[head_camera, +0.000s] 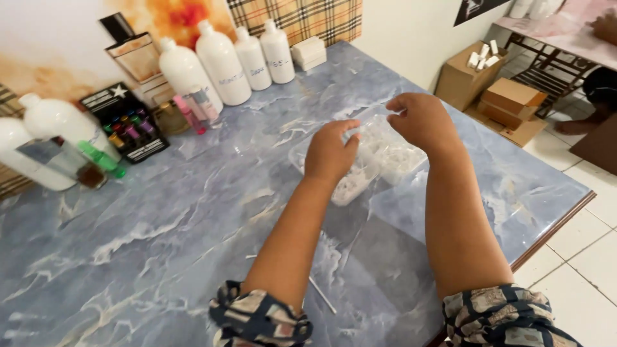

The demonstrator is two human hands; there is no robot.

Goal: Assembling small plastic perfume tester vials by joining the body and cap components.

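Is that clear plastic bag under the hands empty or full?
Not empty: the clear plastic bag shows small white pieces inside, beneath the left hand and right hand.

Small home perfume-filling workroom: marble-pattern table [160, 218], row of white refill bottles [222, 61], rack of coloured vials [128, 125], stacked cardboard boxes [508, 103] on tiled floor [578, 257].
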